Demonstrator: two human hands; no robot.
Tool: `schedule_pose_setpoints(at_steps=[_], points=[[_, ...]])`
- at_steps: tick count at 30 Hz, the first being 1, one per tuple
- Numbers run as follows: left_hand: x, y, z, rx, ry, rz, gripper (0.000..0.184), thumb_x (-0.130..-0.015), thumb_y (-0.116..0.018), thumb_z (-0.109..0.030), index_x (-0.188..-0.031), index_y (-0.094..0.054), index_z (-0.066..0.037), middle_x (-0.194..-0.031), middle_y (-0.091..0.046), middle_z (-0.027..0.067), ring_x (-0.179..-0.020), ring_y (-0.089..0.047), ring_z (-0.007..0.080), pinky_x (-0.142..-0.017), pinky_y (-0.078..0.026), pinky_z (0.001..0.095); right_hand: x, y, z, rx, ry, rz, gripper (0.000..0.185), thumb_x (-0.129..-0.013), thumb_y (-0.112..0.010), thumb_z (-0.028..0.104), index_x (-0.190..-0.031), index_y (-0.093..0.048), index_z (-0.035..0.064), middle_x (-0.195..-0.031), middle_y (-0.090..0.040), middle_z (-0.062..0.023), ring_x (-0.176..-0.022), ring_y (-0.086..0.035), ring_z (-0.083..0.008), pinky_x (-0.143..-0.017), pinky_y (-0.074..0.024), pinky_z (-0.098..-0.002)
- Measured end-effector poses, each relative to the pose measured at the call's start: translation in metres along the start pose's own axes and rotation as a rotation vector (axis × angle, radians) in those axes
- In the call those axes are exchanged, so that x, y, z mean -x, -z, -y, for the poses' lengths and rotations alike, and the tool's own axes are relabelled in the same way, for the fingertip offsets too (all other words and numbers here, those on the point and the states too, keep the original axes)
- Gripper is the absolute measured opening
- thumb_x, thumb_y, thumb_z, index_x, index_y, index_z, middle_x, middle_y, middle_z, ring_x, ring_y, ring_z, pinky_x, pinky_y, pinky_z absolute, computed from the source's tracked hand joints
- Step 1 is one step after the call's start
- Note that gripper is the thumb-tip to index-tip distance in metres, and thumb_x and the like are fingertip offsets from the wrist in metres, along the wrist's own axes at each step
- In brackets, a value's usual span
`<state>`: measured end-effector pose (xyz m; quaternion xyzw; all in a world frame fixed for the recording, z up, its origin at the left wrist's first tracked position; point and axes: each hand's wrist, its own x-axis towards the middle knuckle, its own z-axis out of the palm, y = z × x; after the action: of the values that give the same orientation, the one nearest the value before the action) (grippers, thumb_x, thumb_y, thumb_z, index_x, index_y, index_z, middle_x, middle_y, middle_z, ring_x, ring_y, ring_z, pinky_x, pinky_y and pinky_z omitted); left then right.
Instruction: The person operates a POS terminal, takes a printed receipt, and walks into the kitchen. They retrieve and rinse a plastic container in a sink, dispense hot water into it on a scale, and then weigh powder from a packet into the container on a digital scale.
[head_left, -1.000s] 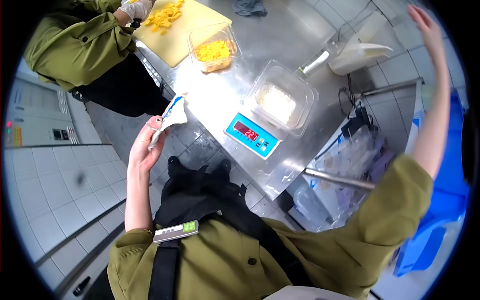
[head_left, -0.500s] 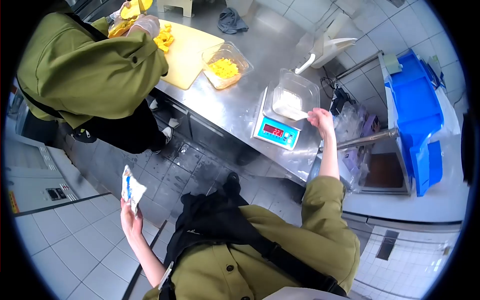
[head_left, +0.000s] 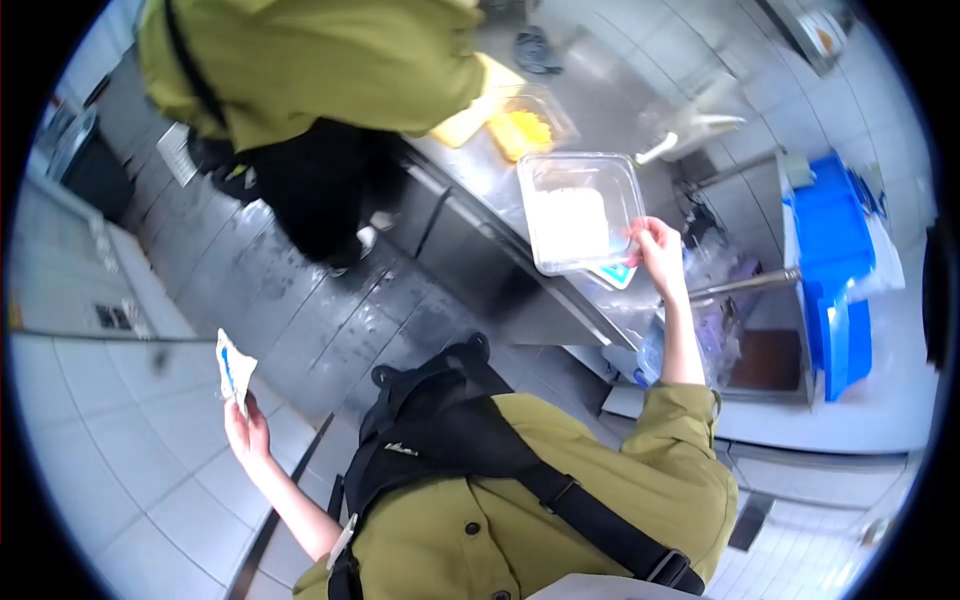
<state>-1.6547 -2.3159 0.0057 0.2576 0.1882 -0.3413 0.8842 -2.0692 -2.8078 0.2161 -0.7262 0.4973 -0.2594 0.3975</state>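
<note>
My right hand (head_left: 656, 250) grips the near right rim of a clear plastic container (head_left: 530, 225), which has something white in its bottom. The container is held in front of the scale (head_left: 618, 275), so only a blue and white corner of the scale shows. Over at the left, my left hand (head_left: 247, 425) is closed on a crumpled white packet (head_left: 234, 370) with a blue patch, away from the counter.
A steel counter (head_left: 590, 95) holds a tub of yellow pieces (head_left: 525, 130), a cutting board (head_left: 462, 125) and a grey cloth (head_left: 537, 50). A co-worker in a green shirt (head_left: 320, 70) stands at left. Blue trays (head_left: 832, 225) and a metal bar (head_left: 745, 286) are at right.
The clear container has come up off the scale in my right hand. My left hand still holds the packet. The view has turned, and the co-worker's body now covers more of the counter.
</note>
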Motion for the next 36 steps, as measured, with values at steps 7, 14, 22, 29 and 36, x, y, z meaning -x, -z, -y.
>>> schedule_pose_setpoints(at_steps=[7, 14, 22, 29, 36], points=[[0.034, 0.009, -0.01, -0.163, -0.169, -0.173, 0.037, -0.077, -0.047, 0.001, -0.113, -0.044, -0.004, -0.103, -0.055, 0.0065, -0.086, -0.056, 0.0147, -0.071, -0.047, 0.0239, 0.021, -0.207, 0.075, -0.29, 0.032, 0.712, 0.026, -0.083, -0.047, 0.011, -0.103, -0.046, -0.0055, -0.096, -0.06, -0.0153, -0.05, -0.058, -0.0148, -0.046, -0.0498, -0.0229], [0.02, 0.024, -0.028, -0.086, -0.408, -0.305, 0.044, -0.076, -0.04, 0.006, -0.119, -0.036, -0.002, -0.113, -0.049, 0.0117, -0.097, -0.054, 0.0221, -0.082, -0.047, 0.0328, 0.018, -0.441, 0.164, -0.403, 0.195, 0.924, 0.022, -0.082, -0.048, 0.009, -0.096, -0.049, -0.0083, -0.082, -0.061, -0.0132, -0.046, -0.057, -0.0149, -0.04, -0.0453, -0.0218], [-0.067, -0.034, -0.149, -0.145, -0.543, -0.299, 0.043, -0.076, -0.04, 0.006, -0.118, -0.034, 0.0, -0.113, -0.048, 0.014, -0.099, -0.053, 0.0238, -0.083, -0.047, 0.035, -0.039, -0.673, 0.273, -0.468, 0.274, 0.86, 0.016, -0.079, -0.048, 0.005, -0.088, -0.052, -0.0085, -0.064, -0.057, -0.01, -0.044, -0.056, -0.015, -0.039, -0.0457, -0.0243], [-0.192, -0.115, -0.251, -0.13, -0.512, -0.335, 0.042, -0.077, -0.041, 0.005, -0.118, -0.037, 0.001, -0.112, -0.051, 0.012, -0.099, -0.053, 0.022, -0.084, -0.045, 0.032, -0.134, -0.791, 0.377, -0.51, 0.221, 0.666, 0.02, -0.076, -0.045, 0.007, -0.08, -0.055, -0.0096, -0.058, -0.058, -0.0161, -0.047, -0.06, -0.0206, -0.042, -0.0474, -0.0301], [-0.329, -0.164, -0.349, -0.195, -0.492, -0.308, 0.044, -0.078, -0.041, 0.004, -0.121, -0.034, -0.002, -0.115, -0.048, 0.0121, -0.102, -0.051, 0.0239, -0.087, -0.043, 0.0359, -0.248, -0.914, 0.431, -0.547, 0.215, 0.539, 0.018, -0.077, -0.046, 0.008, -0.079, -0.054, -0.0084, -0.054, -0.056, -0.0132, -0.045, -0.059, -0.0192, -0.041, -0.0461, -0.0293]])
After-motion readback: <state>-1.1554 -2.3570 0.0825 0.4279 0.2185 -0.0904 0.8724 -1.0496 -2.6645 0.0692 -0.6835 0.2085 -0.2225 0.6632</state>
